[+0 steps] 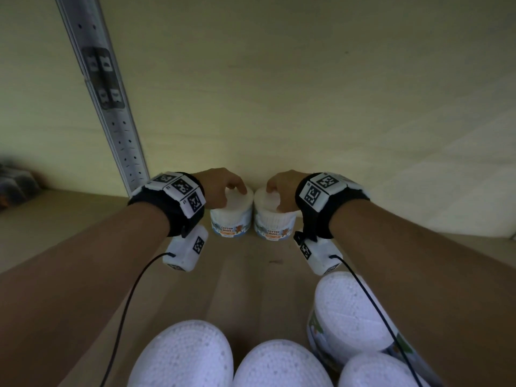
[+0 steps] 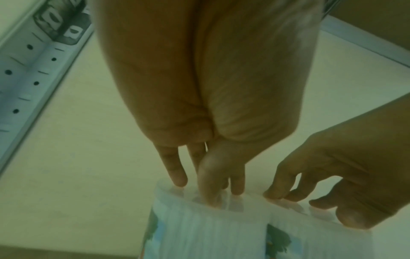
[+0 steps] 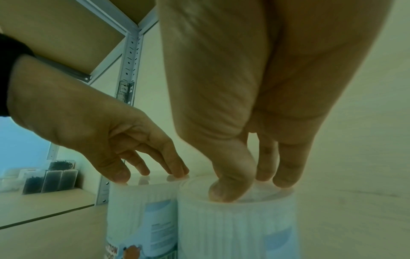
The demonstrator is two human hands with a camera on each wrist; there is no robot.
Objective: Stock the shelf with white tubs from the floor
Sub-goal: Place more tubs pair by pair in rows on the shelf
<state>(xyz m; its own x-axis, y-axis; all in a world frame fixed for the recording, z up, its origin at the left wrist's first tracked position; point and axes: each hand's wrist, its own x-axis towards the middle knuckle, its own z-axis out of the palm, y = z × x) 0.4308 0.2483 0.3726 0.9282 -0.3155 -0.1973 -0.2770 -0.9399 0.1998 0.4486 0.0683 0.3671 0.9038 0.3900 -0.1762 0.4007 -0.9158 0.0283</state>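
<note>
The left cotton-bud tub and right cotton-bud tub are standing upright and touching at the back of the shelf. The left hand and right hand are each pressing loose fingertips on a lid, gripping nothing. Four more white tubs are waiting in the foreground, so stocking is judged as only beginning.

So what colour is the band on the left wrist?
Black fabric band, with white blocks bearing black square codes; head view shows it best.
</note>
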